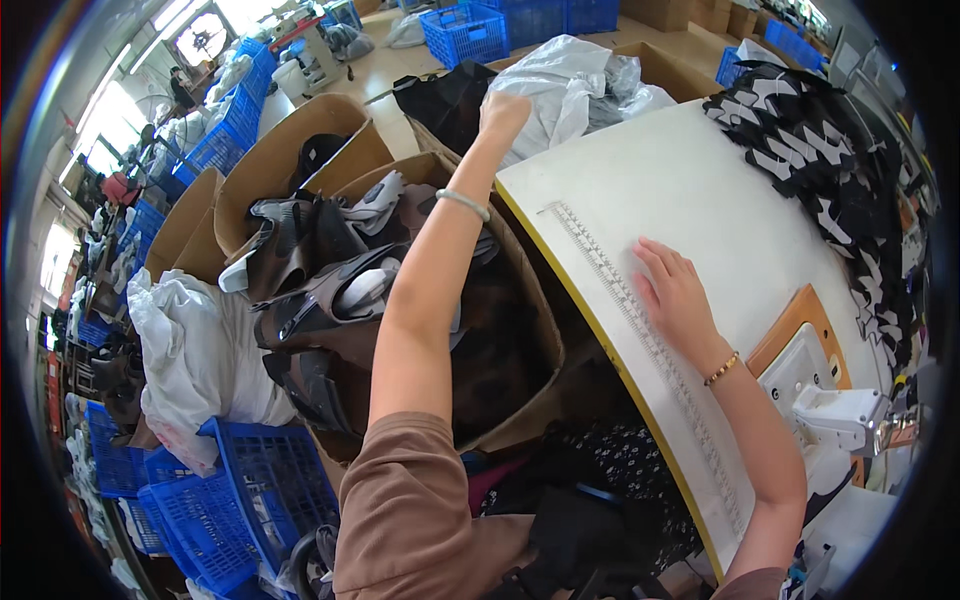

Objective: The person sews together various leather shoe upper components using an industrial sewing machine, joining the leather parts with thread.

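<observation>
My left hand (503, 112) reaches far forward and grips a crumpled grey-white plastic bag (575, 85) that lies in a cardboard box beyond the table's far corner. A bead bracelet sits on that wrist. My right hand (672, 290) rests flat, fingers spread, on the white table top (720, 200), just beside a long ruler strip (640, 330) set along the table's yellow left edge. It holds nothing. A black-and-white patterned garment (830, 170) lies piled on the table's far right.
An open cardboard box (545, 330) full of dark garments stands left of the table, under my left arm. More boxes, white bags (190, 340) and blue plastic crates (260, 490) crowd the floor to the left. A white device (835, 410) sits at the table's right edge.
</observation>
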### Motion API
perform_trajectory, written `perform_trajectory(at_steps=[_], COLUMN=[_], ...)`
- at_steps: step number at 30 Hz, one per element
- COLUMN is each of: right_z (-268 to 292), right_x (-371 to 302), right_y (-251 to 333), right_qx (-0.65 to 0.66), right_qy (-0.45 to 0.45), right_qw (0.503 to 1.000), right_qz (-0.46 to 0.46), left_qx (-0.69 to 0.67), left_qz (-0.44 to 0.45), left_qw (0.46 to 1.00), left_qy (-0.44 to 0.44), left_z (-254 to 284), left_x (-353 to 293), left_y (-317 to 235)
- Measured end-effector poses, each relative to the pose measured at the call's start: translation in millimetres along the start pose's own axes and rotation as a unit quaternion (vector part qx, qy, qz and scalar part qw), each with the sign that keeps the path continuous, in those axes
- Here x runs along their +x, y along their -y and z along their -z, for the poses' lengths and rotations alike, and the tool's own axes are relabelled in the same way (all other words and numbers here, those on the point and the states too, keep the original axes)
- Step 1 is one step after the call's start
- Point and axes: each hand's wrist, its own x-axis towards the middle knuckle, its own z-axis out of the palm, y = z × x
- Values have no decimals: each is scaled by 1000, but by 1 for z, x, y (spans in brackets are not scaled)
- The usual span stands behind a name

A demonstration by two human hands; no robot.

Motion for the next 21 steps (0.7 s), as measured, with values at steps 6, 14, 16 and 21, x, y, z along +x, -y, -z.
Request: perform_trajectory(at_steps=[6,14,16,21], right_z=[-38,-55,-51,-53], right_x=[45,83,88,100], right_y=[-19,0,-1,-7], right_qx=[-41,-27,-36,-46], right_qy=[16,73,93,146], right_qw=[999,997,994,986], right_qz=[-26,-15,-31,-67], left_qx=[304,282,265,400], left_qz=[95,-32,-19,-32], left_qw=[943,932,939,907], left_qy=[-96,-225,-217,-127], left_z=[13,50,44,33], left_x=[82,187,217,281], left_y=[118,250,266,311])
